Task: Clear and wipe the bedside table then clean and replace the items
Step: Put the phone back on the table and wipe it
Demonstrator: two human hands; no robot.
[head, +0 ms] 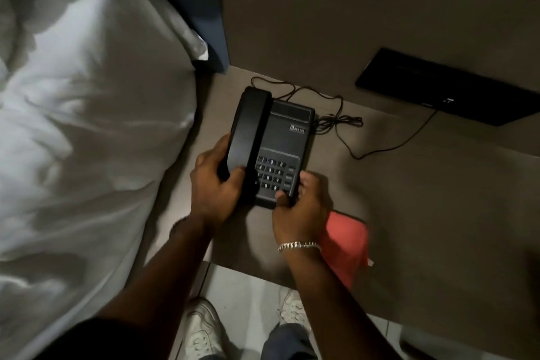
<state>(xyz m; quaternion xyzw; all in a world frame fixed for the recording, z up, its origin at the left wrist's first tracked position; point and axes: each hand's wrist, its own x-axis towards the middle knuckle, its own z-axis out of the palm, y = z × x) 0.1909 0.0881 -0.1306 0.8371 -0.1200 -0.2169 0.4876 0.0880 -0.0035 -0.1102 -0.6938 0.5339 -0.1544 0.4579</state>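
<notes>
A black desk telephone (pixel 285 140) sits on the brown bedside table (pixel 423 199), its handset (pixel 248 131) lying in the cradle on its left side. My left hand (pixel 213 187) grips the near end of the handset. My right hand (pixel 298 210) holds the phone's near right corner, thumb on the front edge. A red cloth (pixel 344 245) lies on the table just under and to the right of my right wrist. The phone's thin black cord (pixel 344 126) trails in loops behind the phone.
The bed with its white duvet (pixel 87 140) fills the left, touching the table's left edge. A flat black panel (pixel 447 88) is set at the back right by the wall. Tiled floor and my white shoes (pixel 204 327) show below the table's front edge.
</notes>
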